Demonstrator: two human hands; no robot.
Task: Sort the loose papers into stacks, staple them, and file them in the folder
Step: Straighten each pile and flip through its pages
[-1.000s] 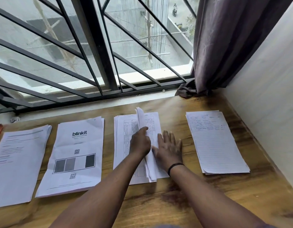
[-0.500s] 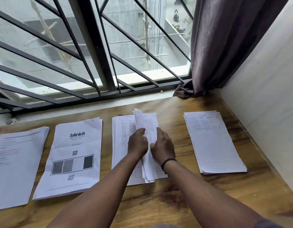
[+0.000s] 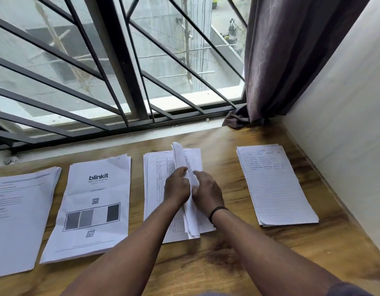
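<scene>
Fingers of the left hand curl round a lifted sheaf of sheets that stands up on edge from the tabled-form stack; the right hand, fingers bent, pinches the same sheaf from its right side, so both hands meet at the raised pages. A dark band circles the right wrist. Both forearms reach in from the near edge.

Four paper stacks lie in a row on the wooden desk, each apart from the next. From the left: a printed text stack, cut by the left border; a stack topped by a blinkit page with two QR codes and a four-panel grey strip; the tabled-form stack under the hands; and, well to the right, a lined handwritten stack near the wall.

Beyond the desk's far edge stands a barred window, with one dark curtain bunched at its right end
</scene>
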